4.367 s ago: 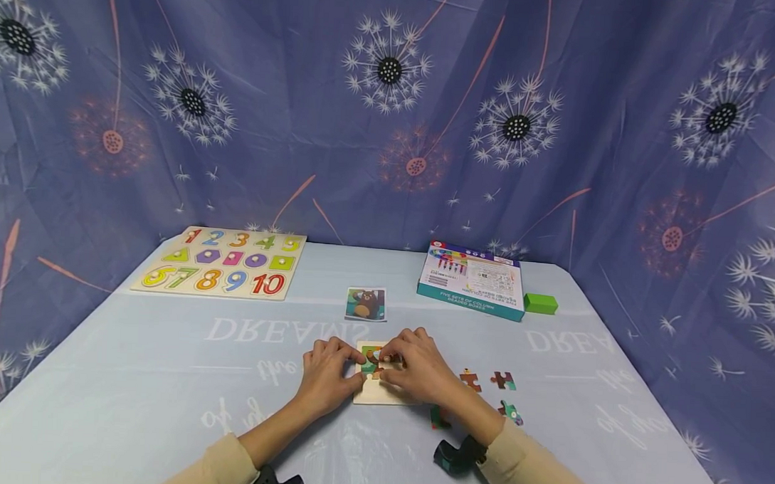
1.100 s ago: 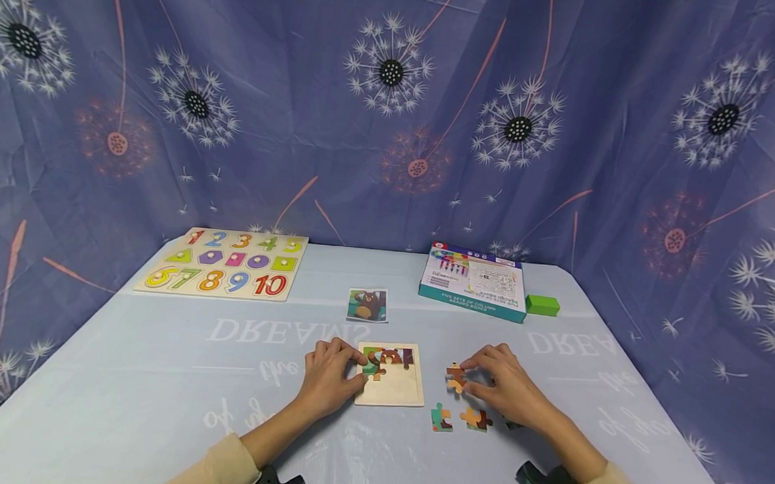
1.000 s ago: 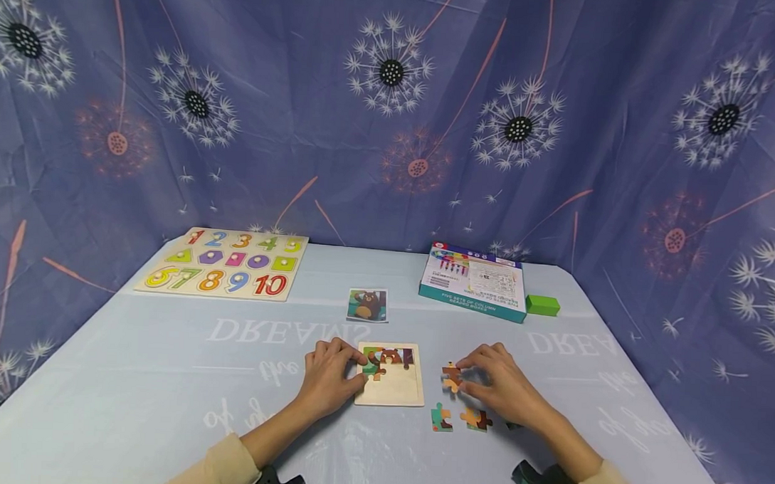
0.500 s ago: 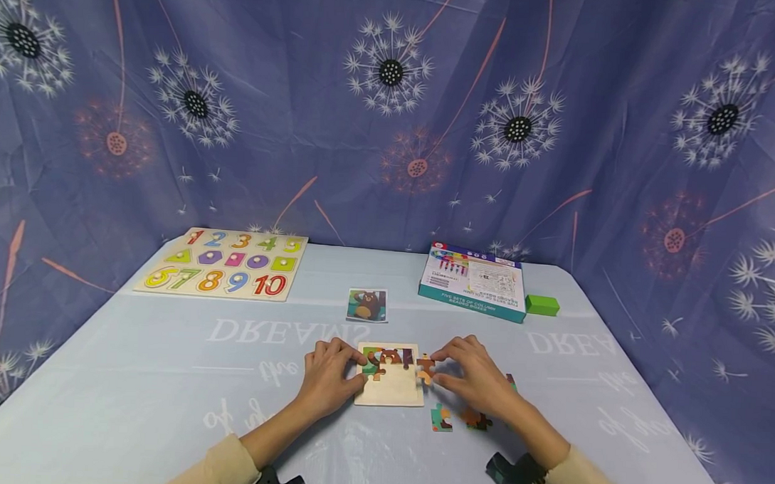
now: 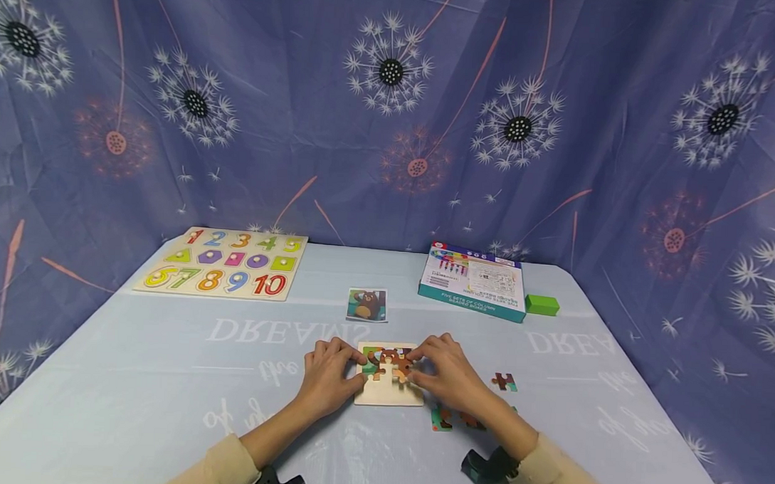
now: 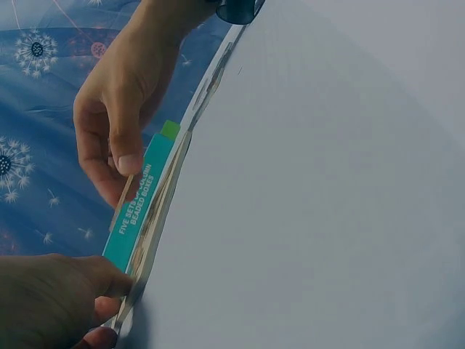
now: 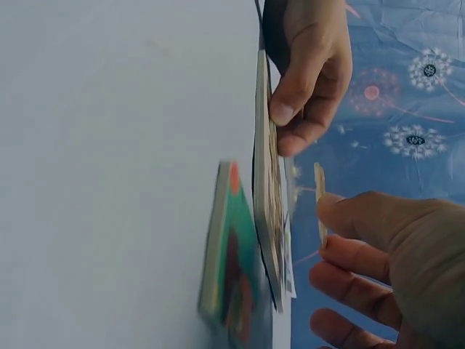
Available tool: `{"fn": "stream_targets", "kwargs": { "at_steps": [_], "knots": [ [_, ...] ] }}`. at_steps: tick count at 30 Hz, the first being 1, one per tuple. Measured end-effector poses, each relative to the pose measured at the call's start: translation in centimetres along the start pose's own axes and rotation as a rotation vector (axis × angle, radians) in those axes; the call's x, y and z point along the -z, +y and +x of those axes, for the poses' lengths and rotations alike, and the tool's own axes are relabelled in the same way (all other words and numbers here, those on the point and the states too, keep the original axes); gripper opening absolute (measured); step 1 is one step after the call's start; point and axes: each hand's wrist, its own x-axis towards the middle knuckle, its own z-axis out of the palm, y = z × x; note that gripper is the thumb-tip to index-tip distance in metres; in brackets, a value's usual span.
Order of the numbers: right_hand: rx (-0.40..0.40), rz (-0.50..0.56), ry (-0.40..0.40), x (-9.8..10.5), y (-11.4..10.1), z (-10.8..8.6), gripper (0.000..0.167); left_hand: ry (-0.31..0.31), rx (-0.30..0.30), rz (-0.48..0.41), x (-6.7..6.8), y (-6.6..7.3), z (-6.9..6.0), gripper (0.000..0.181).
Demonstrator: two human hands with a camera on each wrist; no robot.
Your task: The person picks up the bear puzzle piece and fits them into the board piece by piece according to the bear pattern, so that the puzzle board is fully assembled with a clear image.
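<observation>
On the head feed I have the left hand (image 5: 328, 375) holding the puzzle board (image 5: 388, 395) by its left edge, the right hand (image 5: 447, 372) pinching a puzzle piece (image 5: 402, 369) over its right part. My left wrist feed shows the board edge-on. The right wrist feed reveals the piece raised clear of it, between thumb and fingertip.

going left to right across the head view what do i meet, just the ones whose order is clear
number board → left hand → puzzle board → right hand → farthest loose puzzle piece → green block
</observation>
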Motion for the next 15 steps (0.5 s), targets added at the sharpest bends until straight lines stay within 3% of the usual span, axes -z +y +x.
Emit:
{"fn": "stream_targets", "kwargs": {
  "at_steps": [15],
  "knots": [
    [0.033, -0.024, -0.016, -1.3, -0.3, 1.0, 0.022, -0.006, 0.000, 0.003, 0.1, 0.1, 0.0, 0.015]
  ]
}}
